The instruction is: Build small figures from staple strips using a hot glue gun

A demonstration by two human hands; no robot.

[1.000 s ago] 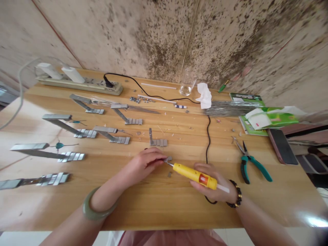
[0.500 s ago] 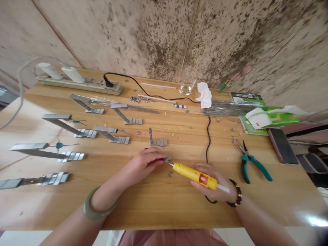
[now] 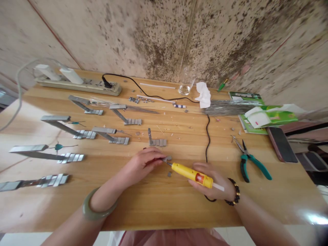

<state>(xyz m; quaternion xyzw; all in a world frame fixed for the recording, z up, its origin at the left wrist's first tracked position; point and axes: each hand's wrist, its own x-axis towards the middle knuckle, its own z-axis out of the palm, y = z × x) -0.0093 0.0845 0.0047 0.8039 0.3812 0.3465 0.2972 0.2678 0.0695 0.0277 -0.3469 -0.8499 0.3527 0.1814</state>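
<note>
Two bare hands work near the middle of the frame, above a wooden tabletop [image 3: 153,208]. The left hand [image 3: 139,167], with a pale green bangle [image 3: 88,209] on its forearm, has its thumb and fingertips pinched together on a small gray piece [image 3: 167,158]. The right hand [image 3: 220,176], wearing a dark beaded bracelet [image 3: 236,193], wraps its fingers around a yellow glue gun [image 3: 188,173], from whose rear end a white glue stick [image 3: 218,187] sticks out. The gun's metal tip points left and meets the small gray piece closely; whether they touch cannot be told. One loose gray chip [image 3: 169,174] lies just below the tip. Above the left hand stands a small L-shaped gray assembly [image 3: 157,142], and more bent gray strips [image 3: 55,119] are spread across the left of the frame. Teal-handled pliers [image 3: 245,157] lie open right of center, near a phone [image 3: 282,145] at the right. A black cord [image 3: 208,136] runs down toward the right hand. A power strip [image 3: 88,87] sits at upper left, and a bundle of thin wires [image 3: 228,108] lies at upper right.
</note>
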